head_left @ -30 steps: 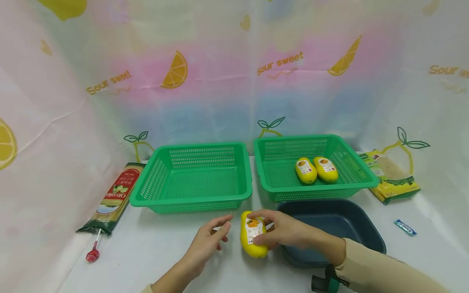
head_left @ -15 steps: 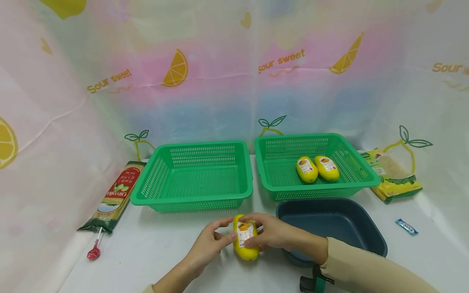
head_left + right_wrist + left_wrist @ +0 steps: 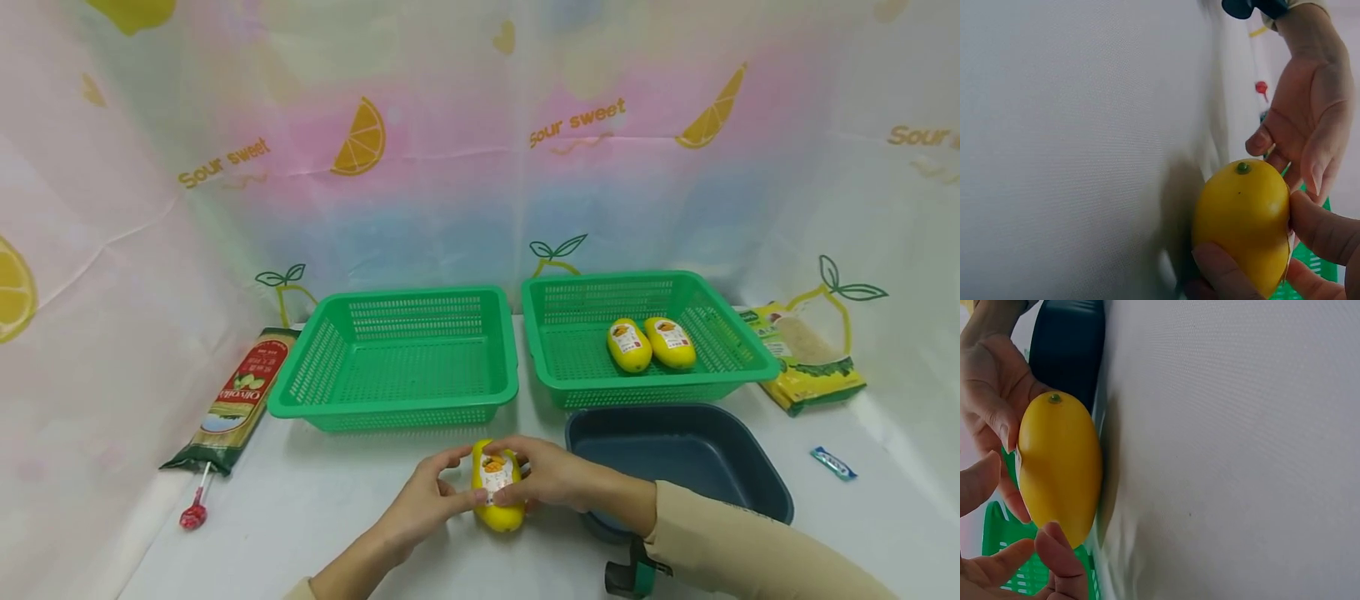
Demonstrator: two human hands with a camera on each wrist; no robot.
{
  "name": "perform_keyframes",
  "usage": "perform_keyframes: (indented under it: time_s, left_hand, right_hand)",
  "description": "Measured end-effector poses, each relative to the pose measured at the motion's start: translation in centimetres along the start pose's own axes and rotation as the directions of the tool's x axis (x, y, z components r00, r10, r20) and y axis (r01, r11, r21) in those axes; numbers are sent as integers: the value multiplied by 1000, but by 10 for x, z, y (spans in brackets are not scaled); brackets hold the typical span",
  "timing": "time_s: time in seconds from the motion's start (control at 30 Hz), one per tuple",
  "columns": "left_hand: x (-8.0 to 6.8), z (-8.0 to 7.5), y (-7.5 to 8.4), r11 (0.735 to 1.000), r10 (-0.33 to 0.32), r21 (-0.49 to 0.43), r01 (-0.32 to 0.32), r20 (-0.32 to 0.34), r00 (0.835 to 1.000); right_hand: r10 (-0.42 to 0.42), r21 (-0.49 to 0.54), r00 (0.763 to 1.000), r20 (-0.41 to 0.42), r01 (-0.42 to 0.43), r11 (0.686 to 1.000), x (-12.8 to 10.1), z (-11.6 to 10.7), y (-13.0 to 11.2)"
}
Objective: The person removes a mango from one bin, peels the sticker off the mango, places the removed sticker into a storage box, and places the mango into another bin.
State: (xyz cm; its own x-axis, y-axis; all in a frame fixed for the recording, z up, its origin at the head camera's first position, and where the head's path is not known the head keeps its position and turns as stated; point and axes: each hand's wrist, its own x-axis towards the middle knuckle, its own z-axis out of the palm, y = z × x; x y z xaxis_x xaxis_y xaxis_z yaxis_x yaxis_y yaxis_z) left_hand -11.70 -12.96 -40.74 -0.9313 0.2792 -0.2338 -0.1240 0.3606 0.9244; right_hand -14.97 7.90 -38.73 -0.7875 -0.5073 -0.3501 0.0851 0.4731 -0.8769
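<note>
Smooth yellow oval fruit was between left hand and right hand, over the white bench.
Right hand pinched it; left hand was half open, contact unclear. Wrist views showed its green stem nub; only head view showed "Sour sweet" on the pastel fabric backdrop. White label: print illegible.
</note>
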Motion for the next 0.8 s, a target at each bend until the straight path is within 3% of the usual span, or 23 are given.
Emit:
perform_keyframes:
  time_s: [0.57, 0.8]
  left_hand:
    - [2, -1, -4, 998, -1, 70, 1, 1, 1000]
    - [4, 1, -6, 999, 11, 39, -12, 15, 1000]
  right_hand:
    - [3, 68, 999, 32, -5, 998, 3, 6, 1]
    - [11, 58, 1000, 9, -11, 998, 3, 6, 1]
